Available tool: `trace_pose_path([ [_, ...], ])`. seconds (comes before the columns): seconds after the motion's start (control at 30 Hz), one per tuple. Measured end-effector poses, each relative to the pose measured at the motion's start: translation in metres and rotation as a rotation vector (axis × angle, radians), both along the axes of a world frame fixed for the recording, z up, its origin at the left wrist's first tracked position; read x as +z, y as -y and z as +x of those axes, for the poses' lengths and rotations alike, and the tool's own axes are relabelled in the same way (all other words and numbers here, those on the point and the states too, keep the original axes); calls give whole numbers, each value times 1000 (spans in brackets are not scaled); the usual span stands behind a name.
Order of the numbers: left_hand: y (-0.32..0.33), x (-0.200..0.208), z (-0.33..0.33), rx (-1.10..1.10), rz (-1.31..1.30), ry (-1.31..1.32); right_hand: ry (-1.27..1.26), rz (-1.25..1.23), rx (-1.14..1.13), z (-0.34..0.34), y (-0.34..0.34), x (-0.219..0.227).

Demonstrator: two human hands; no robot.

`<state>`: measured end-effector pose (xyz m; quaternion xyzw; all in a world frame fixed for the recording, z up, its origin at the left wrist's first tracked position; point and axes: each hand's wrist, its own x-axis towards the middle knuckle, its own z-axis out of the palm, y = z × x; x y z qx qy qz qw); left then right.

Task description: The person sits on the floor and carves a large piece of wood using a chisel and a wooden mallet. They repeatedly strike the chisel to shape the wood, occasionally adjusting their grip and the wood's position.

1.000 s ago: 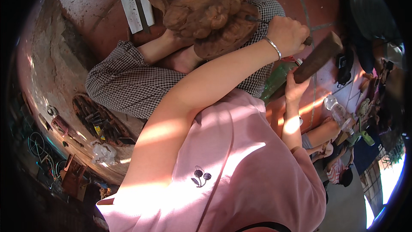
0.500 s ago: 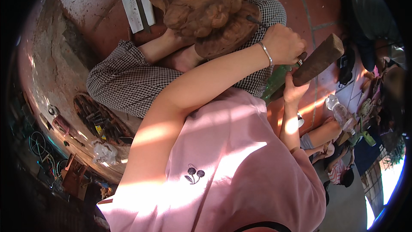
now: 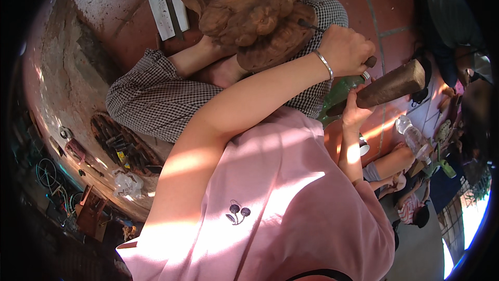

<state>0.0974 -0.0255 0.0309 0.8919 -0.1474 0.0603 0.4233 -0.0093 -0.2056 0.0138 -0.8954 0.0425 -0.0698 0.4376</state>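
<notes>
Nearest the camera lies the person's pink shirt (image 3: 291, 198), sunlit across the chest; from it one bare arm runs up across the view to the left hand (image 3: 347, 49), which wears a thin metal bangle (image 3: 323, 63) at the wrist and is clenched around the handle of a chisel (image 3: 312, 26); the chisel's thin blade points left and its tip meets the carved wooden block (image 3: 244, 13). Just below, the right hand (image 3: 354, 112) is wrapped tight around the handle of a wooden mallet (image 3: 390, 86); the mallet's thick head stands out to the right, near the chisel's butt but apart from it. The carving, a knobbly reddish-brown mass, rests against the person's legs in checked trousers (image 3: 150, 99). A green plastic bottle (image 3: 340, 91) lies between the trousers and the mallet hand. Farther off, a flat white board (image 3: 165, 8) lies on the red tiled floor (image 3: 374, 10) beside the carving; a clear water bottle (image 3: 413, 138) lies to the right.
</notes>
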Motion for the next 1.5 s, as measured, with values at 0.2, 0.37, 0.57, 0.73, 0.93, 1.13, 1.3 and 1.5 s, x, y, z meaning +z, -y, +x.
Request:
trace_pose_path([
  [0.2,-5,1,1,-11,-36,-1,-52,68,-21,-2,-6,3],
  [0.37,-6,5,0,-22,52,-23,-45,-113,-14,3,-4,1],
  [0.57,-11,4,-2,-38,2,-5,-45,-54,-28,-5,5,-13],
  [0.73,-14,2,-3,-12,-57,74,-83,127,9,-3,-4,2],
  [0.93,-21,4,-4,-16,-106,109,-94,116,-10,-3,-3,0],
  [1.13,-27,2,-7,-115,-140,200,8,-165,36,-1,-10,-6],
  [1.3,-8,5,-25,-292,-106,282,-42,205,-5,-1,-24,0],
  [1.5,-22,1,-18,-223,-26,154,-77,172,-53,0,-26,2],
])
